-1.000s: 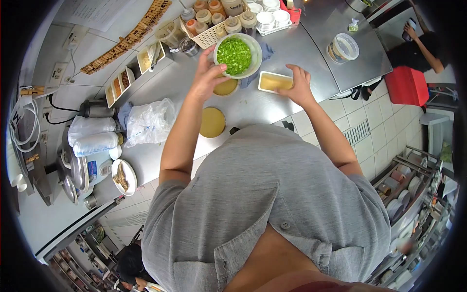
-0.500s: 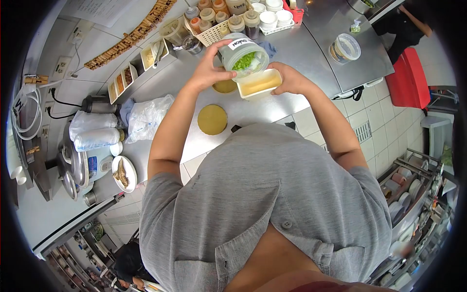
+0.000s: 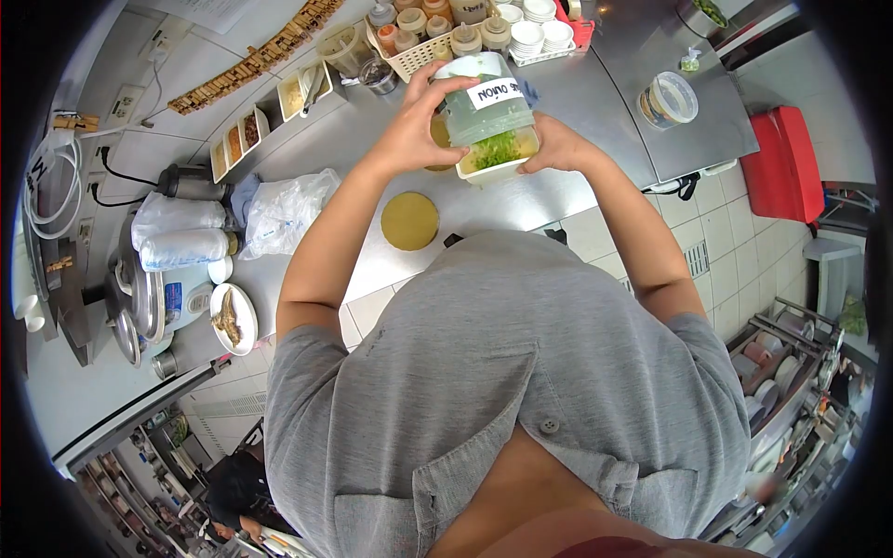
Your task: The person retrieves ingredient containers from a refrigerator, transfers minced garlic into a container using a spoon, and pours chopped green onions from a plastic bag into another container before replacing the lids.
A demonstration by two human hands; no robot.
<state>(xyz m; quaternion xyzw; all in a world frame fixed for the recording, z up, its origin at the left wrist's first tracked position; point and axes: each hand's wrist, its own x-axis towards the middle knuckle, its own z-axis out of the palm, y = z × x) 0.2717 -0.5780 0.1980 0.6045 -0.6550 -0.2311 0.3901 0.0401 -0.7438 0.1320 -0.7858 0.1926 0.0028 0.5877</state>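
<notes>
My left hand [image 3: 409, 132] grips a clear plastic tub [image 3: 473, 124] with a white label ending in "ONION". The tub is tipped mouth-down, and chopped green onion [image 3: 498, 151] lies below its rim in a small white rectangular container [image 3: 493, 175]. My right hand [image 3: 560, 146] holds that container by its right side, close under the tub. A round yellowish disc [image 3: 409, 221] lies on the steel counter [image 3: 521, 206] below my left wrist. A second disc [image 3: 437, 149] is partly hidden behind my left hand and the tub.
Squeeze bottles in a basket [image 3: 423, 58] and stacked white cups [image 3: 542, 39] stand at the back. Topping trays [image 3: 239, 141] line the wall. Plastic bags [image 3: 288, 216] and a plate with food [image 3: 233, 319] sit left. A white bucket [image 3: 668, 99] stands right; a person [image 3: 237, 493] is lower left.
My left hand has turned the tub further over, so its label now faces me. Chopped green onion now shows in the white container, where only a yellowish inside was seen before.
</notes>
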